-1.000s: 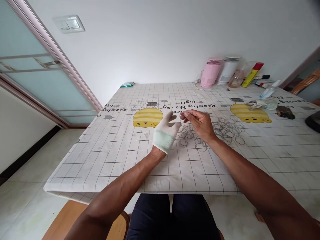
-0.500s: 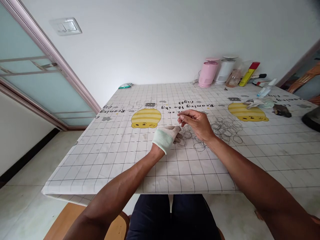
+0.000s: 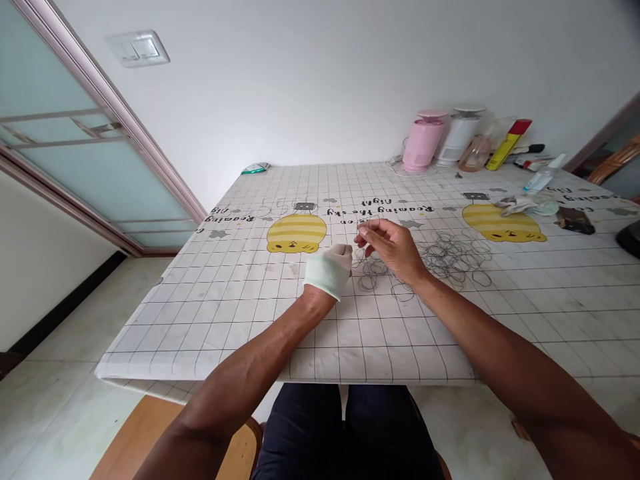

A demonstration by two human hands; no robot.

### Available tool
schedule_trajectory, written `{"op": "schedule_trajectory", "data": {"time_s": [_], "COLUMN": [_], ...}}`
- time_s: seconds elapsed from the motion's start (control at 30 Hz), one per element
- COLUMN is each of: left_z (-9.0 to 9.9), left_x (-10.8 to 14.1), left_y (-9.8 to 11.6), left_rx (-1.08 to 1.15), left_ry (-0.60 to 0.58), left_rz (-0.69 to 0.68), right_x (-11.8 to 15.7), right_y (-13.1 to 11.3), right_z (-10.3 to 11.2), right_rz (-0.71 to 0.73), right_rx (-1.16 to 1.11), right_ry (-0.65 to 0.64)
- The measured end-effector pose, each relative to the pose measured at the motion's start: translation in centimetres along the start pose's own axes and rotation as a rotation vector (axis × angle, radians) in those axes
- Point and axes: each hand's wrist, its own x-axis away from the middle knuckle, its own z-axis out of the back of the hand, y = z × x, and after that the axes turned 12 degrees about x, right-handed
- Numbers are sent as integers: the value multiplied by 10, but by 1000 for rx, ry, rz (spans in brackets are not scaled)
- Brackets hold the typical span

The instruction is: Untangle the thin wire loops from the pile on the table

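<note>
A pale glove with a mint cuff covers my left hand (image 3: 330, 267), which is closed above the table; whatever it grips is hidden or too small to name. To its right, my bare right hand (image 3: 390, 247) has thumb and fingertips bent close together, and anything between them is too fine to make out. Thin dark wire loops (image 3: 450, 260) lie tangled on the checked tablecloth (image 3: 240, 300), beside and partly behind my right hand. A few loops rest between the two hands.
At the back right stand a pink device (image 3: 424, 143), a white device (image 3: 457, 139), a brown-tinted bottle (image 3: 476, 153) and a yellow can (image 3: 507, 147). Farther right are a clear bottle (image 3: 543, 177), a crumpled glove (image 3: 530, 205) and a dark object (image 3: 575, 220).
My left hand has turned and its fingers have curled in, leaving a wider gap to my right hand. My right hand has barely moved. The camera view has shifted slightly.
</note>
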Motion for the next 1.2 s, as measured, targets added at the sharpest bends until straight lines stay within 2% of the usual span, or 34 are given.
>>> {"op": "schedule_trajectory", "data": {"time_s": [0.13, 0.33, 0.43, 0.6, 0.67, 0.83, 1.07, 1.2], "left_z": [-1, -5, -1, 12, 15, 17, 25, 26], "left_x": [-3, -1, -5, -14, -16, -16, -12, -12], "left_y": [-8, -12, -13, -16, -16, -14, -5, -3], "left_rx": [-330, -369, -274, 7, 79, 208, 536, 668], "left_ry": [-34, -40, -12, 163, 196, 230, 266, 191], "left_rz": [-202, -232, -211, -68, -52, -62, 5, 58], "right_x": [-1, -1, -2, -3, -3, -3, 0, -1], "right_y": [3, -3, -3, -3, -2, -5, -16, -17], "right_z": [-4, -4, -1, 6, 8, 14, 13, 16], "right_rz": [-2, 19, 0, -36, -47, -37, -54, -61], "right_rx": [-19, -18, 12, 17, 26, 50, 56, 45], "right_ry": [-5, -4, -10, -69, -107, -193, -320, -320]}}
